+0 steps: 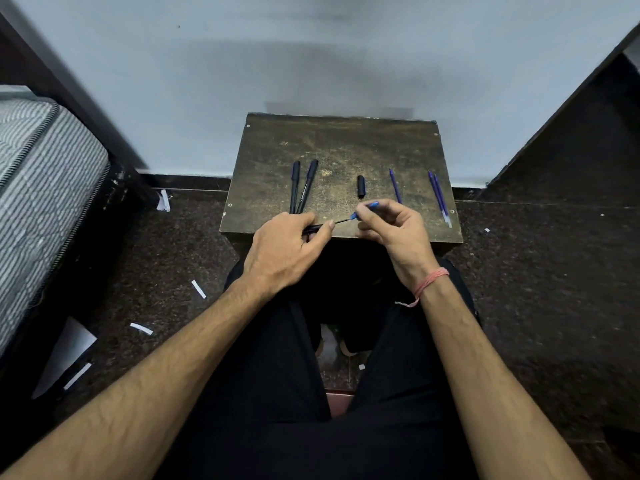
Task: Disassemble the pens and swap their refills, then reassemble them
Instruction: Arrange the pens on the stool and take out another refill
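- Left hand (280,244): fingers curled round slim black plastic pen barrel (313,228), at near edge of worn dark wooden stool top (346,140).
- Right hand (388,225): fingertips pinching thin blue-tipped refill (356,213), partly inside barrel; light, bendy, best gripped near tip.
- Beyond: two capped black pens (302,187), loose black cap (361,186), three blue refills (395,185) lying right.

Left hand (284,244) grips black barrel (313,228); right hand (391,225) pinches blue refill (363,210). On tabletop (346,147): two pens (302,185), cap (361,186), three refills (437,195).
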